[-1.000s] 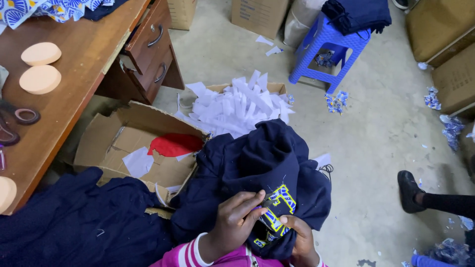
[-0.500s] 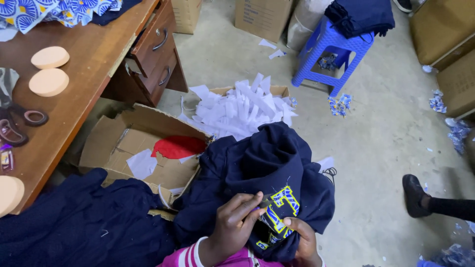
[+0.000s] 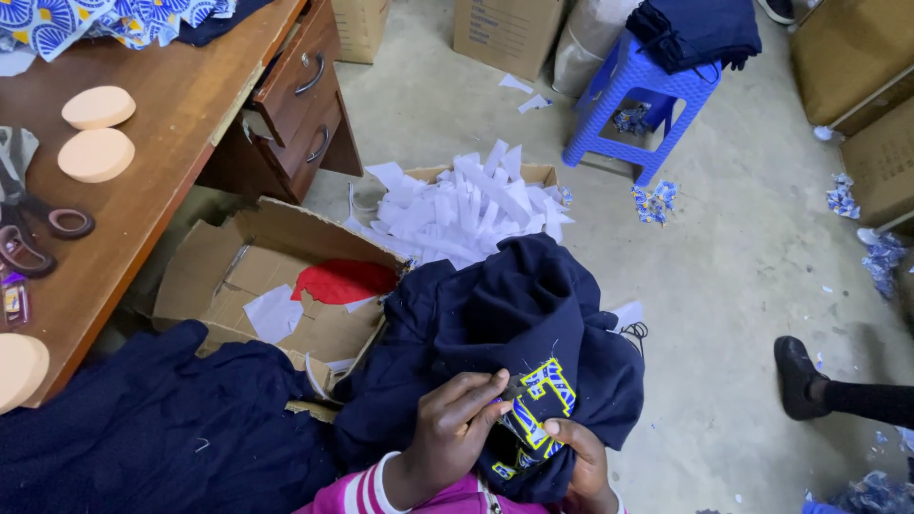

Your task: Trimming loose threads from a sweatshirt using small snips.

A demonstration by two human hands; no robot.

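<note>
Grey concrete floor (image 3: 457,105) spreads under a cluttered workroom, and a navy garment (image 3: 514,324) bunched on the person's lap serves as the landmark. Its front bears a yellow and blue lettered patch (image 3: 538,405), turned up toward the camera. On the near side of the garment, the left hand (image 3: 452,428) curls over the cloth with its fingertips pinched narrow at the edge of the patch, gripping the fabric there. Just right of it, the right hand (image 3: 576,462) is cupped under the lower fold of the garment, thumb pressed on the patch, holding the cloth from below. Directly beyond the garment sits a cardboard box heaped with white paper strips (image 3: 466,195). Left of the garment lies an open flat carton (image 3: 248,271) with a red piece (image 3: 343,281) inside, and nearer, more dark cloth (image 3: 143,428) is piled. Farther left stands a wooden desk (image 3: 143,133) carrying round peach pads (image 3: 95,128) and scissors (image 3: 38,228). Far beyond the garment, a blue plastic stool (image 3: 638,95) holds folded dark clothing. Right of the garment, another person's black shoe (image 3: 798,376) rests on the floor.
</note>
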